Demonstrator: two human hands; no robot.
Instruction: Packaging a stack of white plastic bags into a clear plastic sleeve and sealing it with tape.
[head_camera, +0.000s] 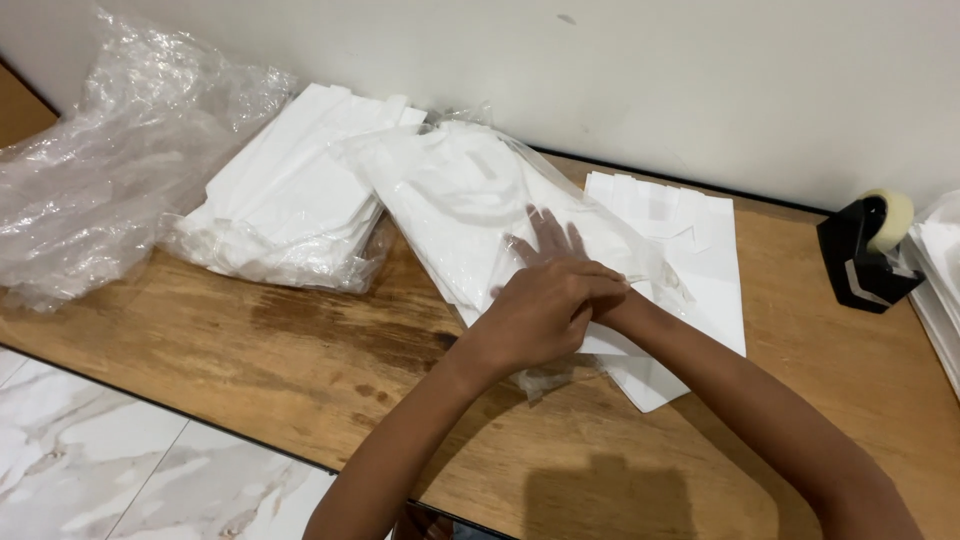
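Evidently the step in hand was smoothing a clear plastic pack of white bags (470, 200), which lay on the wooden table (330, 370) just right of a second white stack (290, 200). The left hand (545, 310) lay flat on the pack's near end, fingers spread and gripping nothing. The right hand (548, 238) was largely hidden beneath it; only straight fingertips showed, pressed on the plastic. Next would likely call for a pinch on the wrapper's loose edge. Crumpled plastic (110, 150) sat further left, a tape dispenser (868, 250) well right.
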